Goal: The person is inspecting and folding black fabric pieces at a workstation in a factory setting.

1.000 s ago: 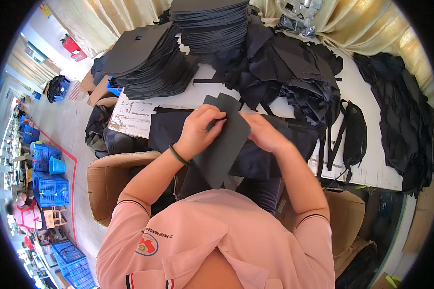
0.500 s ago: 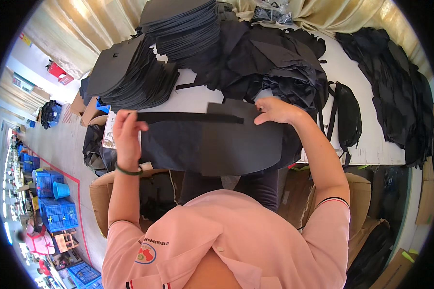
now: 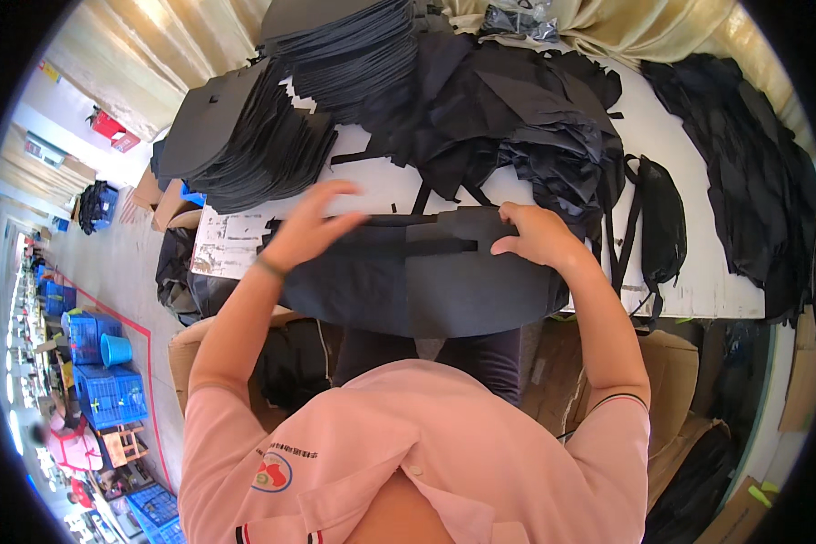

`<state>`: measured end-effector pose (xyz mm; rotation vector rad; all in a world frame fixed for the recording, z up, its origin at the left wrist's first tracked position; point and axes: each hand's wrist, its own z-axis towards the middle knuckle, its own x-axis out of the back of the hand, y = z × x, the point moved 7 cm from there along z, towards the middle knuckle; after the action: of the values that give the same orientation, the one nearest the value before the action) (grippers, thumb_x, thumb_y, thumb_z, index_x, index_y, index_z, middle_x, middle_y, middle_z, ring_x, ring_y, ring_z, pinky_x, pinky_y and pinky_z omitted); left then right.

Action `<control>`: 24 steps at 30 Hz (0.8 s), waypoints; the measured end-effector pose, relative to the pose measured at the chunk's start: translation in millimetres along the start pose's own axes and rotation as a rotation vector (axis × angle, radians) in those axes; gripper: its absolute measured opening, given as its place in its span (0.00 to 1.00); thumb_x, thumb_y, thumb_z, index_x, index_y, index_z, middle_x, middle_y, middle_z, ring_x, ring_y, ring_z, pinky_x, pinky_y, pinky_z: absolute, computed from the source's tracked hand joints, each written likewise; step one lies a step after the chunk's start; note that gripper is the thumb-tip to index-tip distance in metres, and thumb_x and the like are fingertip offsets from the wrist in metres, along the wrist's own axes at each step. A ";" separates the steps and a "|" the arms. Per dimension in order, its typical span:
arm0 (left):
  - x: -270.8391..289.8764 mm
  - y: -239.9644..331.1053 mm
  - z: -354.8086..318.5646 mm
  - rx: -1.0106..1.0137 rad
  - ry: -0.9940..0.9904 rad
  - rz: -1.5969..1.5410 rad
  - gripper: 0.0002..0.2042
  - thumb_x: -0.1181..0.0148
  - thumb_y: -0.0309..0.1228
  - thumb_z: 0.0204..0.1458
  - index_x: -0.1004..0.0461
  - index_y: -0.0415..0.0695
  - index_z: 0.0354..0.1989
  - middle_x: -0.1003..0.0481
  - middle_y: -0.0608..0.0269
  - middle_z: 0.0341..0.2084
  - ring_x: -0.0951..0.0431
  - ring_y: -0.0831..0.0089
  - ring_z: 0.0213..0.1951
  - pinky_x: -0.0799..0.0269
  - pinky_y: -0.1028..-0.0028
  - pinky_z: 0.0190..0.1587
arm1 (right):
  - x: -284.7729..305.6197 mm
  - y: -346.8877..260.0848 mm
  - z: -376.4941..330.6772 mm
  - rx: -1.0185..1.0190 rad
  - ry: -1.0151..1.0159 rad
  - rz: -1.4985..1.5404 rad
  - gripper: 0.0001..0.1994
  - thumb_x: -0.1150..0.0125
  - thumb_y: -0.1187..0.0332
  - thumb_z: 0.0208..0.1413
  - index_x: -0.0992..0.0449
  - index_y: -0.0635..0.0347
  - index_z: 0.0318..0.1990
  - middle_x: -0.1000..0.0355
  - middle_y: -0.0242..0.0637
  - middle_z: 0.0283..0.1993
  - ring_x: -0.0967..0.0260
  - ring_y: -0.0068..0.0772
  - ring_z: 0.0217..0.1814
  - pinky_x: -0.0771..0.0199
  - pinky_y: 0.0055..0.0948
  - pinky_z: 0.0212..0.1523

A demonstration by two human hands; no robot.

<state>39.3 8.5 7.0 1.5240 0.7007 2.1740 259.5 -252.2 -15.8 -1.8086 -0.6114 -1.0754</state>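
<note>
A stiff black panel (image 3: 480,295) lies over black fabric (image 3: 344,286) at the table's near edge, in front of my body. Its far edge is gripped by my right hand (image 3: 539,238), with the thumb on the near face and the fingertips partly hidden. A flat black strap (image 3: 440,246) runs across the panel and leftward over the fabric. My left hand (image 3: 310,228) hovers above the fabric's left part, fingers spread and slightly blurred, holding nothing.
Stacks of black panels (image 3: 213,127) stand at the back left of the white table (image 3: 390,186). Heaped black fabric (image 3: 535,118) fills the middle back. A black mesh-like pouch (image 3: 662,218) and more dark fabric (image 3: 734,172) lie right. Cardboard boxes (image 3: 671,363) flank my legs.
My left hand has let go of the strap's left end and moved right, its fingers spreading. The strap has dropped onto the fabric. Panel and right hand have shifted slightly right.
</note>
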 end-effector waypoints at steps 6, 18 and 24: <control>-129.5 62.5 94.0 0.201 -0.854 -0.466 0.27 0.29 0.33 0.51 0.29 0.39 0.58 0.24 0.58 0.52 0.25 0.71 0.52 0.30 0.69 0.56 | 17.0 -43.1 -18.7 0.078 0.133 -0.105 0.24 0.25 0.56 0.45 0.26 0.61 0.45 0.21 0.45 0.36 0.23 0.51 0.42 0.29 0.42 0.48; -152.6 64.4 87.9 0.341 -0.931 -0.684 0.27 0.31 0.19 0.45 0.28 0.37 0.57 0.21 0.63 0.45 0.24 0.75 0.46 0.27 0.72 0.53 | 9.7 -52.4 -31.8 0.146 0.350 -0.301 0.18 0.26 0.62 0.45 0.30 0.58 0.36 0.24 0.37 0.26 0.23 0.39 0.30 0.39 0.37 0.42; -154.3 67.7 87.4 0.351 -0.977 -0.759 0.30 0.31 0.18 0.44 0.30 0.39 0.60 0.23 0.64 0.48 0.25 0.76 0.50 0.30 0.73 0.56 | 7.2 -58.3 -36.3 0.088 0.377 -0.383 0.17 0.26 0.64 0.45 0.30 0.56 0.36 0.26 0.33 0.25 0.23 0.36 0.30 0.39 0.37 0.42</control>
<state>170.5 -119.3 -42.8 1.8062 1.0604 0.6479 203.5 -258.0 24.3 -1.3901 -0.7751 -1.5744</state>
